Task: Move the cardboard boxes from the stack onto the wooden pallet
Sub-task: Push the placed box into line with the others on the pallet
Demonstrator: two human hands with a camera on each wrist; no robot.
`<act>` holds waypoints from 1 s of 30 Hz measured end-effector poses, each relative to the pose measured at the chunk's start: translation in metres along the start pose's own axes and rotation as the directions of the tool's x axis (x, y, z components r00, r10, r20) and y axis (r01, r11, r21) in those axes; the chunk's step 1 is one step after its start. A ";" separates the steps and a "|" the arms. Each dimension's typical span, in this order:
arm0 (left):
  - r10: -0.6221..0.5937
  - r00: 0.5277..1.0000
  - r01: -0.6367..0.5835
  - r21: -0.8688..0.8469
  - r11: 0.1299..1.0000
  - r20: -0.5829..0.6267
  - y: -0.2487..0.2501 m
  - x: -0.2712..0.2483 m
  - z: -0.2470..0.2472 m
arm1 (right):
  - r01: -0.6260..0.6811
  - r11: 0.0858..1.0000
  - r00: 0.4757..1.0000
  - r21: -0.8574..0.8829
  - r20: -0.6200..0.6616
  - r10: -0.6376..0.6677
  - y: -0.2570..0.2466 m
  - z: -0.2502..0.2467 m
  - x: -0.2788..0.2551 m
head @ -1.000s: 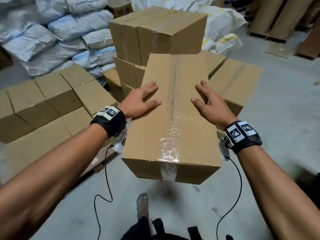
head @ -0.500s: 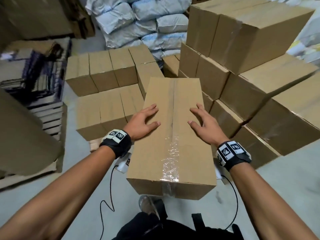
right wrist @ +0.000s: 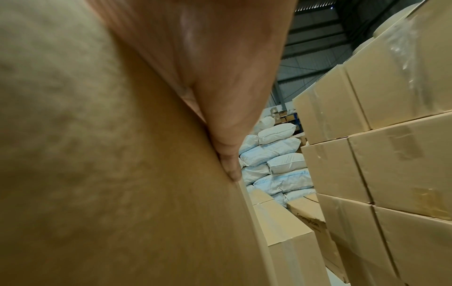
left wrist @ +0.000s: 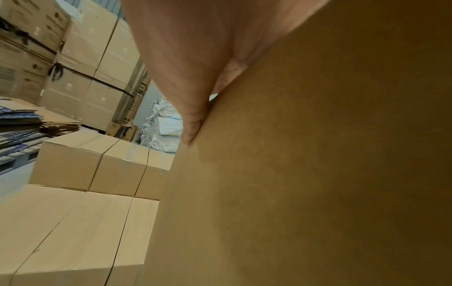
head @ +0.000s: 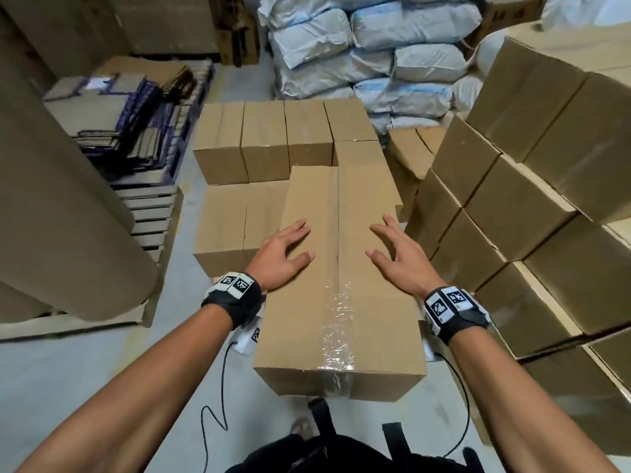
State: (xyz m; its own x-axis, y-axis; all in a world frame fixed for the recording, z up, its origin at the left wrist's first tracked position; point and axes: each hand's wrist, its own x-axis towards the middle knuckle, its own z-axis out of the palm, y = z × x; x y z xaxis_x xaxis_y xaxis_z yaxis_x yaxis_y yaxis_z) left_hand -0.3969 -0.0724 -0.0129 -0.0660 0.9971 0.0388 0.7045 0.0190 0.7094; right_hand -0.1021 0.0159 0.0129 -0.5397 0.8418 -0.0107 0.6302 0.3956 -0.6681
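A long taped cardboard box (head: 338, 302) hangs in the air in front of me, carried between both hands. My left hand (head: 283, 254) presses its left side, thumb and forefinger lying on the top. My right hand (head: 399, 257) does the same on the right side. In the wrist views each palm lies flat against a box wall (left wrist: 318, 174) (right wrist: 97, 174) with straight fingers (left wrist: 193, 125) (right wrist: 229, 164). The tall box stack (head: 532, 206) stands to the right. Low rows of boxes (head: 273, 141) lie just beyond the carried box; the pallet under them is hidden.
Big brown paper rolls (head: 61, 199) stand close on the left. Behind them a wooden pallet (head: 150, 213) bears flattened cartons. White sacks (head: 375, 56) are piled at the back. Grey floor (head: 68, 370) shows at lower left, and wrist cables hang by my legs.
My view and the carried box have swung left, from the tall stack to the low rows of boxes. Both hands keep the same hold on the box's sides.
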 end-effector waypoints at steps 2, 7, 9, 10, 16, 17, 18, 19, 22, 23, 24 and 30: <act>0.008 1.000 -0.008 0.009 1.000 0.000 -0.016 0.020 -0.013 | 0.015 1.000 1.000 0.019 0.004 -0.015 -0.003 0.005 0.029; -0.003 1.000 0.004 0.046 0.999 -0.009 -0.050 0.068 -0.036 | 0.031 0.999 0.999 0.015 0.038 -0.032 -0.003 0.015 0.097; -0.012 1.000 0.013 0.055 0.998 -0.007 -0.063 0.090 -0.042 | 0.036 0.999 0.998 0.032 0.047 -0.037 0.000 0.019 0.126; -0.015 1.000 0.016 0.055 0.998 -0.007 -0.070 0.103 -0.044 | 0.037 0.999 0.998 0.039 0.052 -0.039 0.002 0.020 0.141; -0.038 0.999 0.038 0.062 0.997 -0.003 -0.111 0.191 -0.051 | 0.049 0.998 0.995 0.047 0.088 -0.053 0.031 0.030 0.249; -0.047 0.999 0.048 0.068 0.997 -0.006 -0.119 0.209 -0.051 | 0.055 0.998 0.994 0.042 0.093 -0.059 0.038 0.032 0.271; -0.057 0.998 0.058 0.073 0.996 -0.012 -0.127 0.227 -0.051 | 0.060 0.997 0.993 0.041 0.097 -0.064 0.046 0.034 0.293; -0.067 0.997 0.069 0.072 0.995 -0.023 -0.136 0.246 -0.052 | 0.064 0.997 0.993 0.046 0.100 -0.068 0.052 0.036 0.316; -0.100 0.994 0.103 0.054 0.993 -0.054 -0.160 0.301 -0.055 | 0.088 0.993 0.989 0.073 0.110 -0.096 0.072 0.039 0.384; -0.110 0.992 0.113 0.058 0.992 -0.057 -0.167 0.319 -0.056 | 0.091 0.993 0.988 0.079 0.118 -0.100 0.077 0.039 0.406; -0.119 0.991 0.122 0.059 0.991 -0.056 -0.174 0.335 -0.057 | 0.090 0.992 0.987 0.083 0.129 -0.101 0.082 0.039 0.426; -0.160 0.986 0.163 0.059 0.985 -0.049 -0.213 0.416 -0.059 | 0.082 0.992 0.978 0.095 0.183 -0.099 0.112 0.048 0.521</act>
State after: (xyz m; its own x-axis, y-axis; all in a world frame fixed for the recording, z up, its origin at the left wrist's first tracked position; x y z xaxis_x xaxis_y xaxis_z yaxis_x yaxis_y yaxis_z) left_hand -0.6161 0.3342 -0.1061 -0.2123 0.9764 -0.0408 0.7246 0.1853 0.6638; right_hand -0.3398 0.4807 -0.1034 -0.6923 0.7171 -0.0806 0.5278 0.4270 -0.7342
